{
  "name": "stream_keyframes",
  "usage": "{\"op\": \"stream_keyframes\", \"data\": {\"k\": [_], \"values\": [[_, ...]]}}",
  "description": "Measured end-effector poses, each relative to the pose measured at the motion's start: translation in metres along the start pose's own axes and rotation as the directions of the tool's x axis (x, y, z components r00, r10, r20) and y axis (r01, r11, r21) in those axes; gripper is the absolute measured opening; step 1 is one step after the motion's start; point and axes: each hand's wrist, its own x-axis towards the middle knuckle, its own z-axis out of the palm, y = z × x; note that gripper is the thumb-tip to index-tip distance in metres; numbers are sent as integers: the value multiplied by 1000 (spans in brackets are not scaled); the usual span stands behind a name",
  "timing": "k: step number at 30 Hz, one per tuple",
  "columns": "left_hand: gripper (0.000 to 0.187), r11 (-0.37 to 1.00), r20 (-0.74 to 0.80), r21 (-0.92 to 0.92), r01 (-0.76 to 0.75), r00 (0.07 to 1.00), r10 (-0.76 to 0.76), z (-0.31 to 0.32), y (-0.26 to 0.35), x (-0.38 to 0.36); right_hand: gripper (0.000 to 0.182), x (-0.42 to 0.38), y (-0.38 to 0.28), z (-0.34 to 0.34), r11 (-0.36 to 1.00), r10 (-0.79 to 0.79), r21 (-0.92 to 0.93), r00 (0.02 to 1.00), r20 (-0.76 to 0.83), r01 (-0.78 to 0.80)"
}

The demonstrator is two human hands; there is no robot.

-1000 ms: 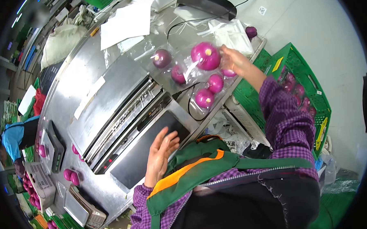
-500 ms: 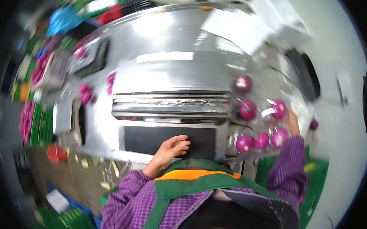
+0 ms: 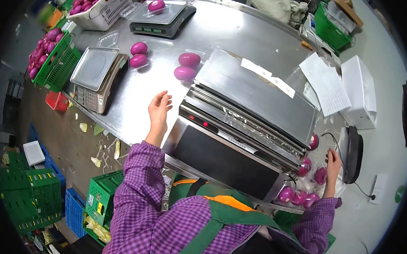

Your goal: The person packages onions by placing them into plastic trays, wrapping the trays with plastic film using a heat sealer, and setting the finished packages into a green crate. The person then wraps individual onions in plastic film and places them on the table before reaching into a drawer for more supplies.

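Note:
My left hand [image 3: 158, 113] hovers over the metal table, fingers loosely curved and apart, with nothing in it. Nearest to it are two purple onions [image 3: 186, 67] in a clear tray and the left end of the wrapping machine [image 3: 253, 111], which has a dark front plate [image 3: 223, 160]. On the right, my right hand [image 3: 333, 164] is beside a purple onion [image 3: 320, 176], fingers partly bent and nothing visible in them. Several more purple onions [image 3: 299, 198] in clear packaging lie close to that hand, at the machine's right end.
Two scales [image 3: 94, 79] [image 3: 160, 20] stand at the left and back; the back one carries an onion. Onion-filled crates, green [image 3: 57, 60] and white [image 3: 101, 15], are beyond. White papers [image 3: 326, 85], a white box [image 3: 361, 93] and a cable [image 3: 358, 188] are at right.
The view has turned left. My left hand has moved from above the dark plate to the machine's left, towards the paired onions. My right hand remains by the onions at right.

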Motion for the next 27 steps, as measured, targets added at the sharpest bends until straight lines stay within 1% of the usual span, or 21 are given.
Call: {"op": "stream_keyframes", "data": {"k": [1,2,4,5,6,8,10,11,12,14,15,16,18,19,21,22,24,25,26,27], "values": [[29,998,5,-30,48,999,-48,-3,-9,17,28,0,-28,19,995,-94,26,995,38,93],[32,991,11,-37,131,991,-131,-2,-16,32,28,0,-57,38,982,-187,56,980,72,183],[33,949,4,-171,265,963,-268,1,-43,62,26,-2,-128,76,979,-203,64,956,214,193],[34,918,30,-230,323,945,-325,3,-58,76,25,-6,-162,103,963,-264,105,937,227,246],[46,876,126,-257,409,913,-389,2,-78,92,24,-11,-197,131,944,-324,144,916,238,297],[58,850,227,-280,446,891,-393,16,-79,96,23,-17,-265,185,914,-400,235,839,369,332],[69,829,293,-288,479,868,-400,27,-76,100,24,-25,-330,240,884,-468,275,723,508,379],[76,830,315,-263,492,857,-408,31,-72,100,25,-23,-352,273,829,-555,288,640,532,480],[80,826,321,-263,498,853,-412,35,-67,101,27,-20,-371,305,760,-632,307,543,552,573],[83,819,303,-283,500,856,-418,41,-66,105,30,-17,-416,363,665,-654,246,391,647,705],[96,797,305,-318,513,852,-426,42,-62,107,35,-8,-428,397,645,-635,198,374,675,738],[96,779,307,-341,526,846,-437,44,-64,110,40,3,-433,432,621,-615,150,359,702,769],[85,778,310,-350,522,848,-429,48,-64,112,52,27,-438,491,505,-568,-36,363,738,862],[84,750,338,-381,541,836,-431,48,-66,114,52,39,-437,514,506,-567,-38,365,738,862],[83,745,341,-397,537,839,-423,51,-58,114,64,57,-435,550,547,-353,-234,474,807,804],[83,744,342,-404,532,842,-417,51,-57,115,64,62,-435,561,547,-350,-238,478,806,802],[81,726,356,-429,537,839,-411,49,-55,117,70,68,-430,576,645,-102,-218,365,925,733],[79,711,365,-455,537,840,-401,48,-54,117,70,64,-433,575,647,-98,-223,369,924,729],[79,709,368,-452,541,838,-404,46,-54,116,73,61,-436,573,632,-99,-216,354,930,744],[77,727,348,-457,513,855,-385,44,-53,116,77,58,-440,569,617,-102,-208,339,935,759]]}}
